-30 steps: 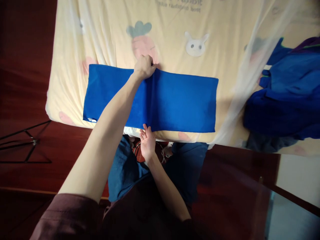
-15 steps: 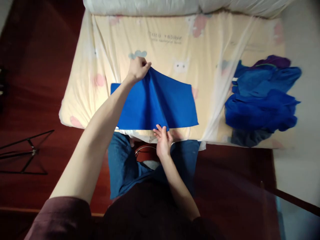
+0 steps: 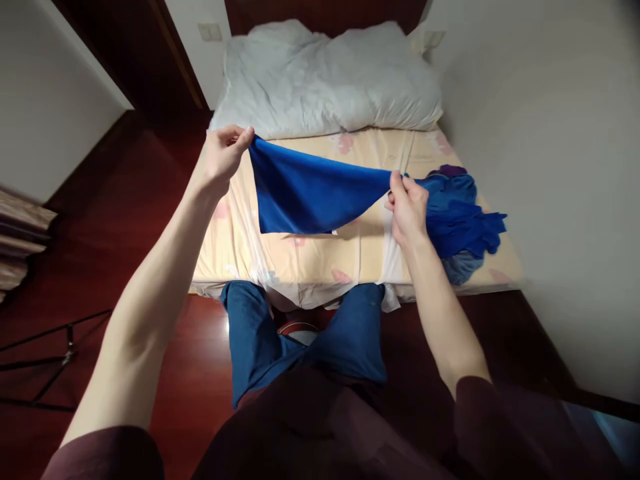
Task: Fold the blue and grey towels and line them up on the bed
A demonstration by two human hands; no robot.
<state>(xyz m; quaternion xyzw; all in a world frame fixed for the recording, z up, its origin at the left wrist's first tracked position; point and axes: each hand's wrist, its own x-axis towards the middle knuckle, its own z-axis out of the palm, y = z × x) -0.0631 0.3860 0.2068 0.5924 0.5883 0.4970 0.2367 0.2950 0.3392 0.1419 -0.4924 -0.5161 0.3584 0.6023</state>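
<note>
- Above the bed [image 3: 320, 270], toward its left side, the thumb and fingers of the left hand [image 3: 226, 159] pinch an upper corner of a blue cloth [image 3: 313, 190].
- Above the bed's right part, the right hand [image 3: 409, 208] grips the cloth's other upper end between thumb and curled fingers.
- Over the bed's middle, the blue cloth hangs between the hands, its top edge sloping down to the right; a small white tag [image 3: 335, 233] shows at its lower edge.
- On the bed's right side lies a crumpled pile of clothes [image 3: 453, 220], mostly blue with some purple.
- At the bed's far end rests puffy white bedding [image 3: 330, 80].
- At the bed's near edge are the person's legs in blue trousers [image 3: 255, 340].
- Left of the bed stand thin black stand legs [image 3: 53, 361] and, farther out, a striped curtain [image 3: 23, 243].
</note>
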